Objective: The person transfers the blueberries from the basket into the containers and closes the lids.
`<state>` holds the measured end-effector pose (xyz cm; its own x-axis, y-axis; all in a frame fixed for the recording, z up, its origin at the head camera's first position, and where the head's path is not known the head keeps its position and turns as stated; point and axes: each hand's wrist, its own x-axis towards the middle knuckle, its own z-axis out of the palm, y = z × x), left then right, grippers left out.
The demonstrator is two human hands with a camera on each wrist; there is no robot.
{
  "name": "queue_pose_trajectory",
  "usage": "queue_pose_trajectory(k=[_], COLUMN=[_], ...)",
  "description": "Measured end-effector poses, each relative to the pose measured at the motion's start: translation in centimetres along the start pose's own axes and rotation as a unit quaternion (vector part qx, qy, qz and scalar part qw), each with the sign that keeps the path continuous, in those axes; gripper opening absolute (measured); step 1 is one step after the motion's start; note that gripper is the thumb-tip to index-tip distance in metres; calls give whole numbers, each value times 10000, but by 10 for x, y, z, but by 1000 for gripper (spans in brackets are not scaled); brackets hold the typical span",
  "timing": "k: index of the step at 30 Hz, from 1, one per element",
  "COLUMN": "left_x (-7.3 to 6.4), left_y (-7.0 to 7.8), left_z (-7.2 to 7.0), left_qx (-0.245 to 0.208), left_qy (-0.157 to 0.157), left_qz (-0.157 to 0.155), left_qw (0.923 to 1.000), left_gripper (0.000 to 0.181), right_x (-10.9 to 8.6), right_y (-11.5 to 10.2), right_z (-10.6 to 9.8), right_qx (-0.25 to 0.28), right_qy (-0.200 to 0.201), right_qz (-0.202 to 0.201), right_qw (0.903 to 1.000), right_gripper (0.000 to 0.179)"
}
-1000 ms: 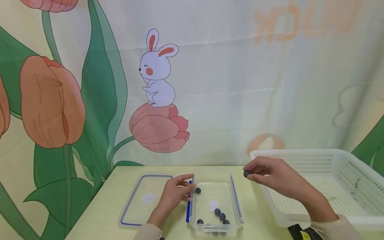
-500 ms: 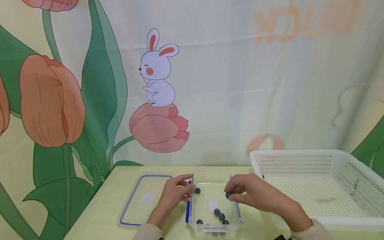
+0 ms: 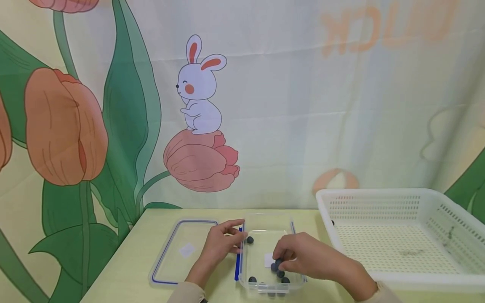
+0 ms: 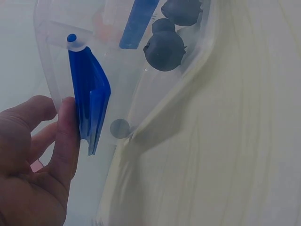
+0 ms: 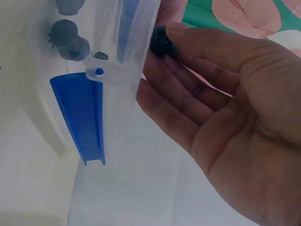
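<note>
A blueberry (image 3: 278,261) is pinched between the thumb and fingers of my right hand (image 3: 308,256), which reaches into a clear plastic food container (image 3: 273,288). In the right wrist view the held blueberry (image 5: 161,42) shows dark beside the container wall. Several other blueberries lie on the container floor, one of them (image 3: 250,240) near the left wall and more toward the front. My left hand (image 3: 222,240) grips the container's left rim, fingers along the outside by the hanging blue latch (image 4: 88,94).
A clear lid (image 3: 172,271) with a blue seal lies flat left of the container. At the right stands a white perforated basket (image 3: 417,278), with a dark berry (image 3: 332,223) at its left side. A printed curtain (image 3: 273,126) hangs behind the table.
My right hand has carried the blueberry leftward from the basket's edge and down into the container. The left hand has stayed at the rim.
</note>
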<state>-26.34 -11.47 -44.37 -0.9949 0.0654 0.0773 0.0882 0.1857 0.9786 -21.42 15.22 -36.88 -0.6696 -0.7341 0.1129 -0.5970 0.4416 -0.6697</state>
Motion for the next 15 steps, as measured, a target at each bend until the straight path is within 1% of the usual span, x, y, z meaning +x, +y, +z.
queue_pose_trajectory(k=[3,11,15], left_x=[0,-1,-1], left_y=[1,2,2], left_z=[0,0,0], left_qx=[0,-40,-68], left_qy=[2,-9,-14], left_qz=[-3,-13,4], left_qw=[10000,10000,10000], left_gripper=[47,46,45], right_x=[1,3,3], right_y=[0,3,2], right_z=[3,7,6], right_qx=[-96,-439,-488], right_qy=[-18,70,74], right_qz=[20,-98,-38], right_qw=[10000,9990,9988], right_gripper=[13,12,11])
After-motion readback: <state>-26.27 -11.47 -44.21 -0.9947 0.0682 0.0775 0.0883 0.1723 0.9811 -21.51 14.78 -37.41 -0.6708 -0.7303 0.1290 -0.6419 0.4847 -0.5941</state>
